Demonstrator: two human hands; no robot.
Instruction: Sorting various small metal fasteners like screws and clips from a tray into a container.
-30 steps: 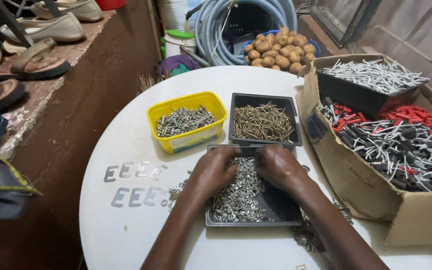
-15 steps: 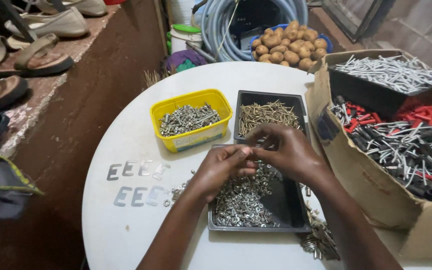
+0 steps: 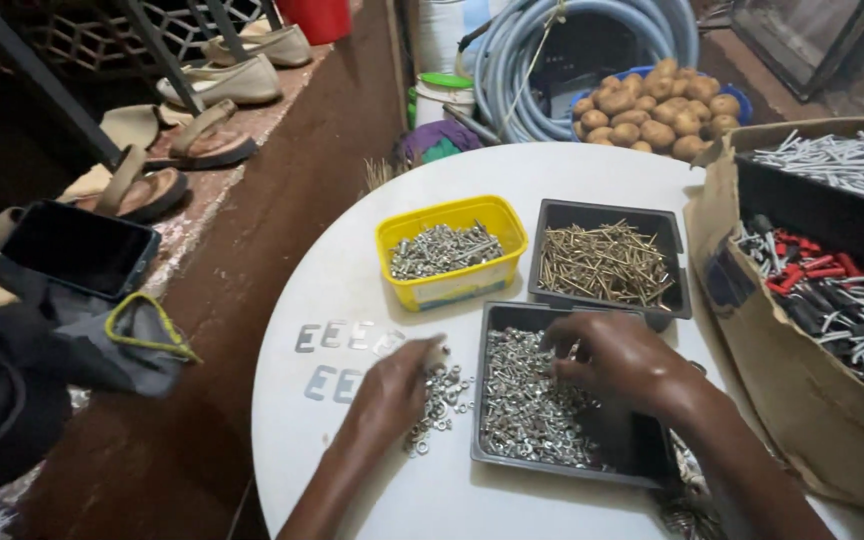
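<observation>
My left hand (image 3: pixel 392 392) rests on the white round table (image 3: pixel 382 250), fingers curled over a small heap of silver nuts and washers (image 3: pixel 442 395) just left of a dark grey tray. My right hand (image 3: pixel 620 358) is inside that tray (image 3: pixel 642 462), fingertips down in the pile of small silver hardware (image 3: pixel 527 405); what the fingers pinch is hidden. Several flat metal E-shaped plates (image 3: pixel 337 338) lie in two rows left of my left hand.
A yellow tub of silver screws (image 3: pixel 449 250) and a dark tray of brass-coloured screws (image 3: pixel 604 262) stand behind. A cardboard box (image 3: pixel 802 400) with red-and-grey fasteners is at right. Potatoes in a blue bowl (image 3: pixel 657 108), coiled hose and sandals on a ledge lie beyond.
My left hand has left the tray and moved left onto the loose nuts on the table. My right hand has come down into the tray's pile.
</observation>
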